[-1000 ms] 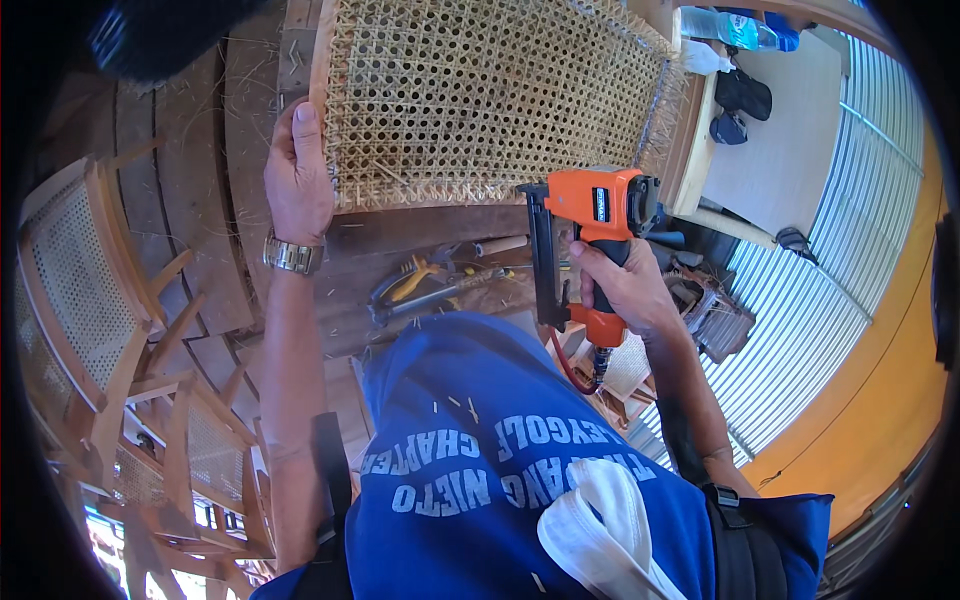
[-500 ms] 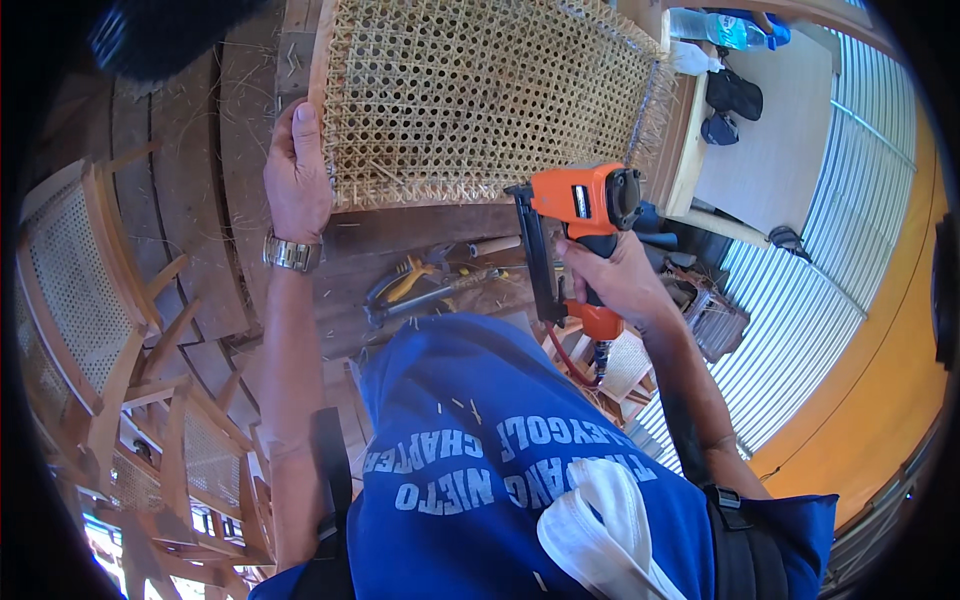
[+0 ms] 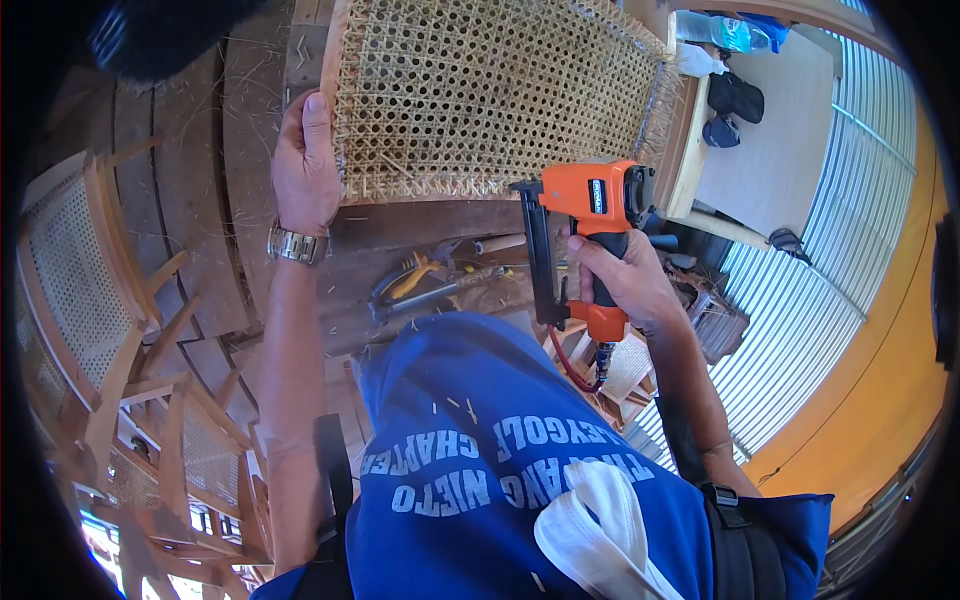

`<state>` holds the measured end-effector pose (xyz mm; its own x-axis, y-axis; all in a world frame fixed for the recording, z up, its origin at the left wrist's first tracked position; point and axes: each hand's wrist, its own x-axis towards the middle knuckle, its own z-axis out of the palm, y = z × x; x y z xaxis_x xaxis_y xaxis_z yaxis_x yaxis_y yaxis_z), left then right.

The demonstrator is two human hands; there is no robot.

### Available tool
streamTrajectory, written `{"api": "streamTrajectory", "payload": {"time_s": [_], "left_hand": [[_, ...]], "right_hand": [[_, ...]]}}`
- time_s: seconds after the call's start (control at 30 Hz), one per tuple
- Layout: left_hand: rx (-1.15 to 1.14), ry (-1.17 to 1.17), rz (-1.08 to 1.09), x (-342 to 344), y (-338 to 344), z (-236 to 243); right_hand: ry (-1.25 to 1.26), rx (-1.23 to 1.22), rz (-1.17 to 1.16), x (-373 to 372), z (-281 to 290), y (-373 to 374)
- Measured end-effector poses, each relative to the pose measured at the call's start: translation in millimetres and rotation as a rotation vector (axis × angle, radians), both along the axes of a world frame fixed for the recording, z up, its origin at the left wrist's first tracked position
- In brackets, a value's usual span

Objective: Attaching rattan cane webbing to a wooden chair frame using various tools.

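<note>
A woven cane panel on a wooden frame lies at the top middle, with loose cane ends along its near and right edges. My left hand grips the frame's left side near the near-left corner, thumb on top and fingers hidden beneath. In my right hand is an orange and black staple gun, its handle wrapped by my fingers. The gun's nose meets the panel's near edge, right of the middle. A red air hose runs from the bottom of its handle.
Below the panel, a yellow-handled tool and a hammer-like tool lie on a wooden surface. Cane-seated chair frames stand at left. A pale board at right bears black items; a plastic bottle lies beyond.
The panel, my left hand and the staple gun have shifted slightly to the right in the view. Both hands keep their hold.
</note>
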<state>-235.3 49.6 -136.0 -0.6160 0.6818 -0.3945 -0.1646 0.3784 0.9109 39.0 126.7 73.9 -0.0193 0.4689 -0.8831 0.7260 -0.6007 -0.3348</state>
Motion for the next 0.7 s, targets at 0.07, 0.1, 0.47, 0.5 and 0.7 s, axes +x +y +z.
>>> {"api": "streamTrajectory", "payload": {"time_s": [0.07, 0.1, 0.47, 0.5, 0.7], "left_hand": [[0.025, -0.011, 0.013, -0.5, -0.2, 0.7], [-0.003, 0.0, 0.001, -1.2, -0.1, 1.9], [0.019, -0.018, 0.008, 0.2, 0.0, -2.6], [0.021, -0.015, 0.007, 0.6, 0.2, -3.1], [0.028, 0.011, 0.011, -0.4, -1.9, -3.1]], "right_hand": [[-0.003, 0.011, -0.032, 0.5, -4.2, -3.9], [-0.004, 0.009, -0.031, -1.1, -4.6, -4.6], [-0.036, 0.056, 0.026, -7.3, -7.3, -10.1], [-0.036, 0.056, 0.026, -6.9, -7.3, -9.2], [-0.07, -0.024, 0.072, -11.7, -3.4, 2.6]]}}
